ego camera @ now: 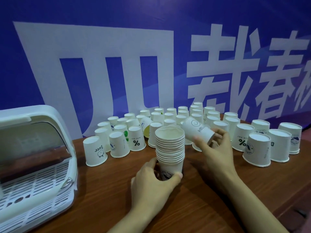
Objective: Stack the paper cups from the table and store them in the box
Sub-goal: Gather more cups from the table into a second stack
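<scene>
Head view: the stack of cups [170, 148] is kept upright on the table [104, 185], steadied by the left hand [154, 184] curled around its lowest cup. A single cup [197, 130] is gripped tilted in the right hand [213, 145], beside the stack's mouth, likely for nesting. Many upside-down cups [136, 138] crowd behind. The box [38, 165] is seen open at left, nothing between.

I see my left hand [151, 182] and right hand [213, 148] bare, both forearms unsleeved, nails trimmed short.
</scene>
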The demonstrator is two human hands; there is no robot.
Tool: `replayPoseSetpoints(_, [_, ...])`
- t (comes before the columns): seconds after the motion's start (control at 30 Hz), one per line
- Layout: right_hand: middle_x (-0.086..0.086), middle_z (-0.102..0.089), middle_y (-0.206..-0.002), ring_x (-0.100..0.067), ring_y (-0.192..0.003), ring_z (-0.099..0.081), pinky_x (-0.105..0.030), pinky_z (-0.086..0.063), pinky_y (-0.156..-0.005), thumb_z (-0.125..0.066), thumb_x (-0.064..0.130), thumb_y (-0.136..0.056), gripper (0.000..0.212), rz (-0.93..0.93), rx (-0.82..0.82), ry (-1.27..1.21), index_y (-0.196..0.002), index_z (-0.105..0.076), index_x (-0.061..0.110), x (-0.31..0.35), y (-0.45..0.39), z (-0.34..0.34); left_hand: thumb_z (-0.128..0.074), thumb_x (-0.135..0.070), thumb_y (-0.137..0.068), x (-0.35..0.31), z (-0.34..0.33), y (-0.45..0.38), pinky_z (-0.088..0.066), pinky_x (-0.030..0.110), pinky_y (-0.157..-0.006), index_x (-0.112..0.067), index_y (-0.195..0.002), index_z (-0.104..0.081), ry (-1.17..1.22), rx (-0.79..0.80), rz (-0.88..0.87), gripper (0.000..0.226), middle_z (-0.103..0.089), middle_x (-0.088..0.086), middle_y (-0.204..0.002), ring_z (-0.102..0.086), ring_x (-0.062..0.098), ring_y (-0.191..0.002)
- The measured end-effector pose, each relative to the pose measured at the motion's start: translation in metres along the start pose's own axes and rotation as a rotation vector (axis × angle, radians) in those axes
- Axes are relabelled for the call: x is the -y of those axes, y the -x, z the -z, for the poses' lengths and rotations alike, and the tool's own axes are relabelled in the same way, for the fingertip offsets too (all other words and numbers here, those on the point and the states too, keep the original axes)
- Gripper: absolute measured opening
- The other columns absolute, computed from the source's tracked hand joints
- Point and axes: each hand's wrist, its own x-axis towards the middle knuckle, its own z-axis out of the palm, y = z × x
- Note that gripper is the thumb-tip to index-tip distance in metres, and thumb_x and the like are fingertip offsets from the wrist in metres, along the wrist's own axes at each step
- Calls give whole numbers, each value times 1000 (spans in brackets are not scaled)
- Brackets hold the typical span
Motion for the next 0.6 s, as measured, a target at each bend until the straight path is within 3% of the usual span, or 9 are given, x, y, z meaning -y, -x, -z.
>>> replayPoseSetpoints(0.07, [5,-65,-107,-19,-98,-68,-52,-59,-84,-94,37,-64,66,-3,30,190,-111,-48,40,-9,0,3,-65,-77,-54,-1,1,0,-56,42,-88,-42,-97,-67,-17,1,0,55,-73,-20,-88,-67,0,-86])
replayPoseSetpoints(0.1, [7,-62,-104,-18,-100,-62,-47,-56,-85,-93,41,-61,69,6,63,358,-113,-48,37,-10,2,4,-64,-77,-53,-2,1,0,-56,41,-88,-43,-96,-67,-21,0,4,56,-72,-20,-87,-66,0,-86])
replayPoseSetpoints(0.17, [13,-61,-96,-19,-100,-47,-35,-43,-78,-83,61,-59,64,73,151,737,-111,-57,35,-13,8,8,-63,-78,-52,-3,2,0,-55,40,-88,-44,-96,-66,-22,-3,6,56,-72,-20,-86,-66,-1,-86])
replayPoseSetpoints(0.23, [13,-63,-86,-20,-95,-46,-36,-42,-72,-69,72,-55,58,140,185,924,-99,-67,33,-11,14,12,-62,-79,-51,-4,2,0,-54,39,-90,-45,-96,-66,-31,2,13,57,-71,-20,-84,-64,-3,-85])
replayPoseSetpoints(0.33, [4,-73,-81,-18,-79,-70,-40,-58,-61,-84,54,-56,47,72,92,586,-93,-67,29,8,20,15,-63,-79,-52,-3,3,-1,-54,40,-92,-44,-101,-66,-46,7,8,60,-70,-19,-87,-64,-1,-86])
replayPoseSetpoints(0.4, [0,-73,-96,-10,-79,-68,-28,-54,-56,-90,36,-66,45,47,49,393,-99,-62,28,30,18,15,-64,-80,-54,-2,3,-1,-54,41,-92,-43,-103,-66,-48,15,8,61,-70,-20,-91,-65,2,-90])
replayPoseSetpoints(0.47, [-2,-69,-110,-6,-89,-65,-21,-47,-62,-87,32,-74,57,109,63,300,-120,-56,24,54,14,13,-65,-81,-55,-1,2,-1,-54,41,-93,-44,-105,-66,-53,26,12,62,-71,-21,-94,-65,2,-93])
replayPoseSetpoints(0.53, [0,-69,-112,-7,-93,-67,-23,-50,-68,-85,35,-77,73,177,72,223,-140,-51,24,72,11,9,-66,-81,-55,0,2,-1,-54,41,-93,-44,-105,-66,-49,35,10,62,-71,-21,-93,-65,0,-90])
replayPoseSetpoints(0.6, [5,-73,-110,-7,-93,-71,-28,-58,-78,-83,32,-82,56,239,113,149,-133,-62,23,87,16,-5,-65,-81,-55,1,3,-2,-53,40,-93,-44,-106,-65,-36,41,11,63,-71,-20,-93,-65,0,-89])
